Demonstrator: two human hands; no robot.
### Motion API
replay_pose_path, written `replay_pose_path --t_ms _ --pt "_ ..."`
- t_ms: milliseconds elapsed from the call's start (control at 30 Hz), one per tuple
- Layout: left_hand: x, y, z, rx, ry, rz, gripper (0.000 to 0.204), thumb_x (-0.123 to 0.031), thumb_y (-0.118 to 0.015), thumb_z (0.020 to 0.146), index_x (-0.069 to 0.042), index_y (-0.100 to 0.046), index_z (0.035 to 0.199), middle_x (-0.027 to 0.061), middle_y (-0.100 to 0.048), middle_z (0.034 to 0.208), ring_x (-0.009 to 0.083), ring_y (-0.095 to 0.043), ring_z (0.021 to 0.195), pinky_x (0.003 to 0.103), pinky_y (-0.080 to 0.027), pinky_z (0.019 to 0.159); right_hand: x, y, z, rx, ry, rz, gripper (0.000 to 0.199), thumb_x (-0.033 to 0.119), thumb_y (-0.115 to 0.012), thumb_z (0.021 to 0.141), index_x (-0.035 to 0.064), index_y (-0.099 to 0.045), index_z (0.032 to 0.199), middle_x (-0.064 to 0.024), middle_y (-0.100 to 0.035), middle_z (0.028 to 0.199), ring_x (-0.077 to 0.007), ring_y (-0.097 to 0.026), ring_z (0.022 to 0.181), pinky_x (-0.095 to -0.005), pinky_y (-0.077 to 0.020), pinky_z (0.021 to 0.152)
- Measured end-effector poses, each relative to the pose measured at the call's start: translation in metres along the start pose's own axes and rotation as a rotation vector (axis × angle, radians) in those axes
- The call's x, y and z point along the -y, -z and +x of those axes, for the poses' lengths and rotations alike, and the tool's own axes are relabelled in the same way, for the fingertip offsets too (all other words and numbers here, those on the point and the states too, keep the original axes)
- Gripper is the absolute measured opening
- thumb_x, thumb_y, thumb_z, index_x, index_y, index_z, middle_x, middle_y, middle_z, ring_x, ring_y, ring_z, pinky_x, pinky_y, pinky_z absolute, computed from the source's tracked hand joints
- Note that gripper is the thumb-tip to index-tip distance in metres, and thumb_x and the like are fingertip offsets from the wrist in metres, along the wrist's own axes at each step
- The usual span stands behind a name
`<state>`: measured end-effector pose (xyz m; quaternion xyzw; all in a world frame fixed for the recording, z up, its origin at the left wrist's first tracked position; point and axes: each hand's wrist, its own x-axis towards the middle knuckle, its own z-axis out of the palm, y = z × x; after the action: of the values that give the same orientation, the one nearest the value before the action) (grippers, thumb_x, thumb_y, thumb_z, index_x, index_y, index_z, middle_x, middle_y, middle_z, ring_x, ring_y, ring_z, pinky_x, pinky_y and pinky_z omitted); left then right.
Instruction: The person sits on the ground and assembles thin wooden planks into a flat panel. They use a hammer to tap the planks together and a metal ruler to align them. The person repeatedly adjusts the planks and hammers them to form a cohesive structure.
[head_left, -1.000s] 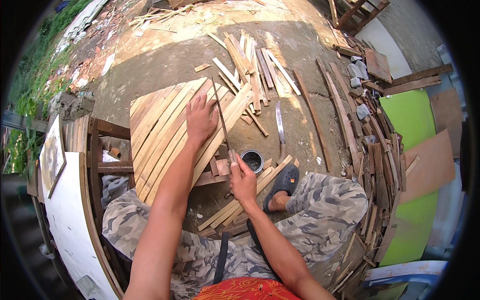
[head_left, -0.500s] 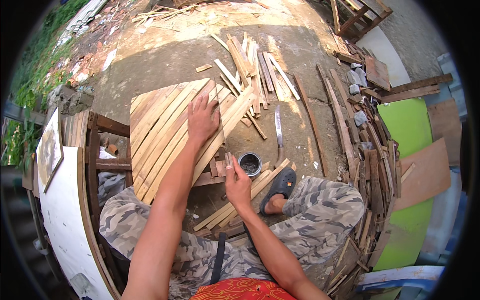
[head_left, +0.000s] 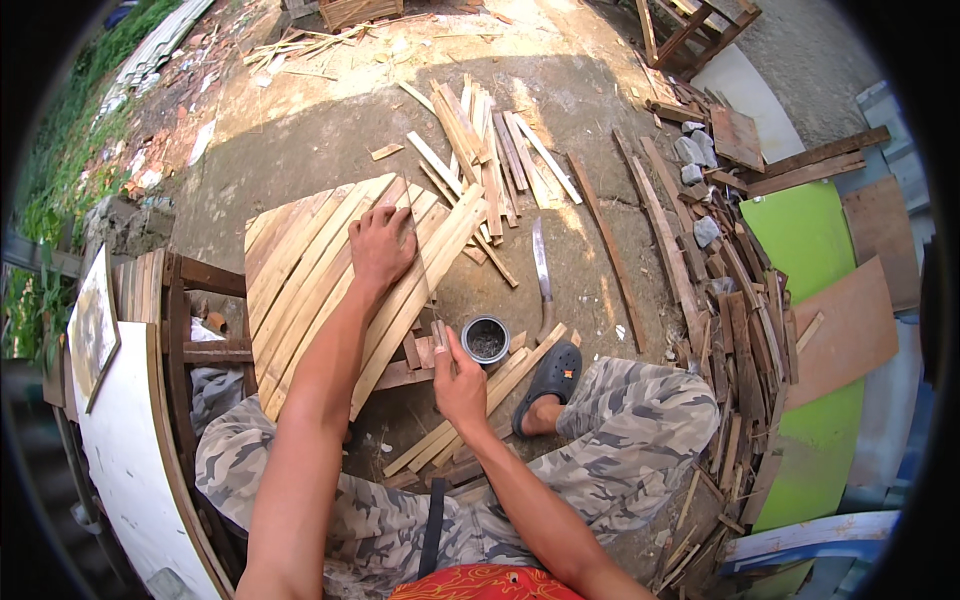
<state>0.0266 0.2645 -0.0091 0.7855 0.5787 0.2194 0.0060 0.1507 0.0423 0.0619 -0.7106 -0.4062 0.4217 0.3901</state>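
A square panel of light wooden slats [head_left: 300, 270] lies tilted in front of me, its slats running diagonally. My left hand [head_left: 383, 247] presses on its top near the right side, fingers apart and slightly bent. Closed around a wooden handle, my right hand [head_left: 461, 385] holds a handsaw [head_left: 427, 262]. The saw's thin blade, seen almost edge-on, runs away from me across the slat ends beside my left fingers. How deep the blade sits in the wood I cannot tell. Just right of the handle stands a round tin [head_left: 486, 340] with small dark pieces, possibly nails, inside.
A curved long knife [head_left: 542, 262] lies on the concrete beyond the tin. Loose slats [head_left: 480, 140] are heaped farther off, and more strips [head_left: 520, 375] lie by my shoe [head_left: 550, 385]. Scrap wood [head_left: 745, 330] is piled along the right; a wooden frame [head_left: 210, 278] stands left.
The view has shifted a little, so the scene sits slightly left and lower. My left fingers look more bent on the slats. The right hand keeps its hold on the handsaw.
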Motion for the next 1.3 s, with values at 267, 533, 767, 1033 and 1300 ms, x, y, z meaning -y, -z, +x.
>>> replay_pose_path --t_ms 267,533,767,1033,1300 --pt "0.009 -0.004 0.028 -0.031 0.019 -0.057 0.036 -0.028 -0.065 0.09 -0.016 -0.072 0.122 0.0077 -0.064 0.117 0.0269 -0.057 0.113 0.046 -0.04 0.098 -0.001 -0.001 -0.001 -0.038 0.074 -0.007 0.048 0.028 -0.053 0.102 0.0029 -0.057 0.143 -0.0303 -0.068 0.118 -0.0456 -0.065 0.113 -0.0441 -0.0515 0.095" --pt "0.009 -0.018 0.058 -0.043 0.243 -0.124 0.026 -0.032 -0.064 0.095 -0.016 -0.075 0.112 0.0075 -0.064 0.121 0.0257 -0.055 0.12 0.047 -0.036 0.104 0.0 0.0 -0.001 -0.015 0.04 -0.011 0.048 0.026 -0.054 0.102 0.0013 -0.056 0.143 -0.0315 -0.069 0.113 -0.0457 -0.067 0.108 -0.0443 -0.0531 0.09" --pt "0.011 -0.034 0.072 -0.009 0.407 -0.004 0.043 -0.044 -0.056 0.099 -0.017 -0.063 0.131 0.0081 -0.052 0.148 0.0261 -0.038 0.145 0.057 -0.013 0.123 0.005 0.0 -0.002 0.001 0.001 0.004 0.048 0.026 -0.055 0.102 0.0 -0.056 0.143 -0.0323 -0.069 0.106 -0.0459 -0.069 0.102 -0.0436 -0.0545 0.085" --pt "0.012 -0.031 0.078 0.192 0.36 0.105 0.051 -0.047 -0.041 0.104 -0.016 -0.054 0.143 0.0093 -0.052 0.148 0.0289 -0.038 0.145 0.064 -0.013 0.121 0.021 0.011 0.001 0.004 0.012 0.03 0.048 0.026 -0.055 0.102 -0.0019 -0.056 0.141 -0.0326 -0.069 0.105 -0.046 -0.069 0.099 -0.0441 -0.0548 0.082" --pt "0.022 -0.023 0.089 0.266 0.252 0.116 0.05 -0.046 -0.041 0.104 -0.012 -0.057 0.136 0.0123 -0.059 0.138 0.0306 -0.046 0.139 0.066 -0.016 0.12 0.039 0.019 0.019 0.033 0.002 0.078 0.047 0.025 -0.054 0.102 -0.0038 -0.057 0.139 -0.035 -0.068 0.102 -0.0486 -0.068 0.097 -0.0445 -0.0547 0.082"
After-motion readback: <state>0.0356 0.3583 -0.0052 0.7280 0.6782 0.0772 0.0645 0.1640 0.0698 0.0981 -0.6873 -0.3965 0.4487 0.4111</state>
